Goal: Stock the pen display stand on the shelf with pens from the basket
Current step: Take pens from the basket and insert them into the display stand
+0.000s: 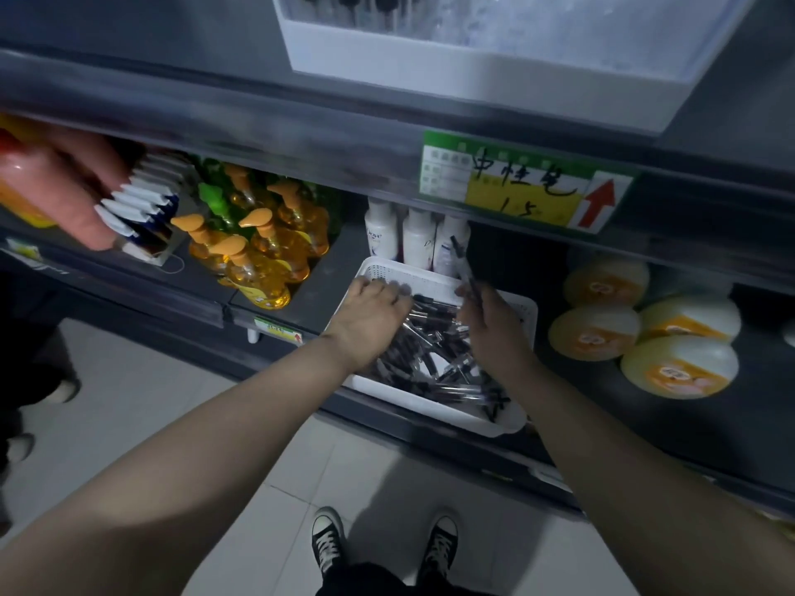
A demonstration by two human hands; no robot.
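A white perforated basket (430, 277) sits on the lower shelf, filled with several dark pens (434, 359). My left hand (370, 316) reaches into the basket with its fingers down among the pens at the far side. My right hand (490, 316) grips one pen (462, 262), which sticks up and away from the basket. The white pen display stand (494, 66) stands on the upper shelf, with a few dark pen tops showing at its back left.
Orange-capped soap bottles (258, 251) and white Dove bottles (380, 232) stand behind and left of the basket; round yellow tubs (636, 333) lie to its right. Another person's hand (69, 187) holds a pack at the left. A green and yellow price tag (520, 185) hangs on the shelf edge.
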